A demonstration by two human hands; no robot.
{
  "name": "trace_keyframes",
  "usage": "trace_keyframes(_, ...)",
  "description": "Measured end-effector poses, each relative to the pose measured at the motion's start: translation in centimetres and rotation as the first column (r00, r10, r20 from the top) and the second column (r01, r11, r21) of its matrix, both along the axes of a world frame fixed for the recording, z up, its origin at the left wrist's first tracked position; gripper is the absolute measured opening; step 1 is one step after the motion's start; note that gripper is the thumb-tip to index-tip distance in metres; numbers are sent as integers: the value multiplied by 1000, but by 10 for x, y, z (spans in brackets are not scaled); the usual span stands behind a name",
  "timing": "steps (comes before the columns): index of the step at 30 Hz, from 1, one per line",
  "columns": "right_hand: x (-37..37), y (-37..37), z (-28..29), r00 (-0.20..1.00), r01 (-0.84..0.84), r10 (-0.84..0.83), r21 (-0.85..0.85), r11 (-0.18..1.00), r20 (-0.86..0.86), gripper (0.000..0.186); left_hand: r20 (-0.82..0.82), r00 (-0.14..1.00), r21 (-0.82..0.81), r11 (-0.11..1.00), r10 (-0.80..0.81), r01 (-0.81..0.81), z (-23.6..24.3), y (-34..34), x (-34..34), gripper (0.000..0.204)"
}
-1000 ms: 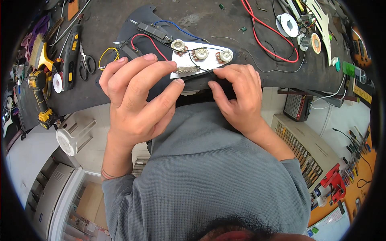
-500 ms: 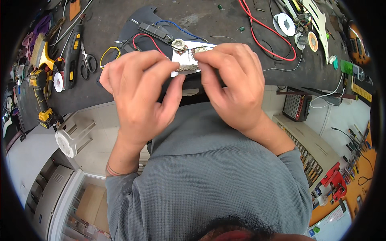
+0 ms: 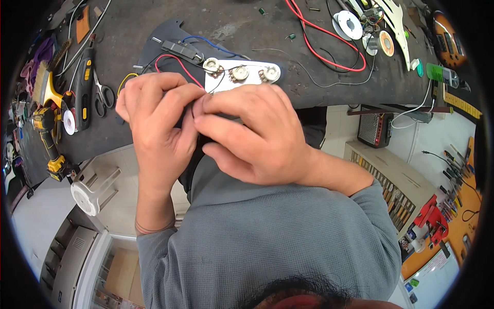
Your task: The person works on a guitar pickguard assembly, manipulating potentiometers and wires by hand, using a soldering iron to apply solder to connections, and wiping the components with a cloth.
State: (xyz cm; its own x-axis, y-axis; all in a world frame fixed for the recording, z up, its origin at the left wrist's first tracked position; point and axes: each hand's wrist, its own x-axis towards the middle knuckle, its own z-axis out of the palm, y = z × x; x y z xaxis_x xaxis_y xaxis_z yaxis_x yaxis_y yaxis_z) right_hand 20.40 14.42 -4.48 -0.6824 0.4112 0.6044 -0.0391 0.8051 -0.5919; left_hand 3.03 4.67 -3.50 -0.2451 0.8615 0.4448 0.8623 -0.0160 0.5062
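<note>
plate point(image 3: 242, 77) white | wires point(image 3: 177, 62) red, blue | scissors point(image 3: 103, 95) black | drill point(image 3: 46, 134) yellow-black | sleeves point(image 3: 267, 232) grey

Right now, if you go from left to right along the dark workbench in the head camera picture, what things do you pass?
Yellow drill → scissors → left hand → right hand → white tape roll → green bottle.

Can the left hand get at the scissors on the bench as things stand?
Probably yes. The scissors lie uncovered on the dark bench just left of the left hand, nothing between them; but that hand is pinching wires together with the right hand.
</note>
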Motion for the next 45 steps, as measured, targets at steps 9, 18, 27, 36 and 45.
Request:
trace_keyframes(9,44,80,-5,947,257,-279,149,955,157,24,-304,952,-246,968,-22,-56,14,-13,3,27)
trace_keyframes(18,41,120,-19,837,287,-373,259,922,400,12,-214,967,-315,947,-138,65,24,-22,-1,36)
trace_keyframes(27,45,126,-30,865,264,-385,361,894,321,11,-182,983,-23,1000,-1,-4,21,-6,4,29)
trace_keyframes(36,57,88,11,968,247,-135,-703,667,212,17,-104,993,117,991,-49,61,26,53,41,27)
trace_keyframes(45,70,53,18,997,-74,10,-897,436,-78,29,-213,971,114,984,-112,139,24,51,57,27)
